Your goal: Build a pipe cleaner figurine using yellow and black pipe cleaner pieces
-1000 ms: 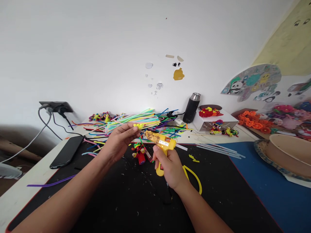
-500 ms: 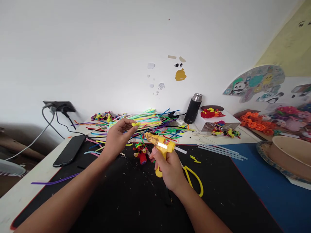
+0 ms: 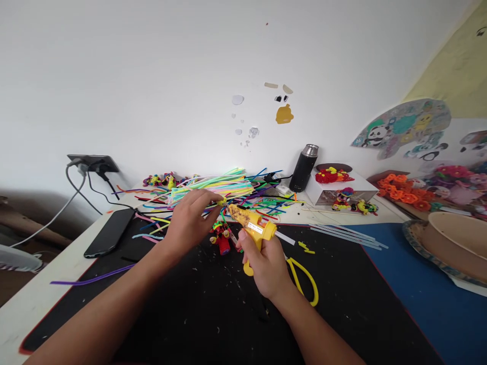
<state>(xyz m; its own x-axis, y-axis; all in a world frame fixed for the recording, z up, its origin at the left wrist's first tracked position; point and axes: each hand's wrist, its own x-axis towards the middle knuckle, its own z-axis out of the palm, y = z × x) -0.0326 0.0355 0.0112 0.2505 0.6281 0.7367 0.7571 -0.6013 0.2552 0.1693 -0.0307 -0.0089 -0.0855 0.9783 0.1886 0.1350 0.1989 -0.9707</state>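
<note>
My right hand (image 3: 266, 263) is wrapped round the handle of a yellow glue gun (image 3: 253, 225), its stained nozzle pointing up and left. Between the fingertips of my left hand (image 3: 192, 220) is a small yellow piece (image 3: 221, 202), close to the nozzle tip; whether they touch is hard to tell. A small red figure (image 3: 221, 241) made of fuzzy stems lies on the black mat (image 3: 213, 314) behind and between my hands. Yellow-handled scissors (image 3: 314, 284) lie right of my right wrist, and short yellow pieces (image 3: 307, 248) rest beyond them.
Many coloured pipe cleaners (image 3: 213, 185) are heaped by the wall. A phone (image 3: 109, 233) lies at the left. A black flask (image 3: 303, 170), a white box (image 3: 342, 187) with figures, clear sticks (image 3: 348, 235) and a round tray (image 3: 449, 253) are towards the right.
My left hand has turned and moved slightly right, bringing the yellow piece to the nozzle tip. The glue gun stays in my right hand, almost unmoved. The view has shifted slightly.
</note>
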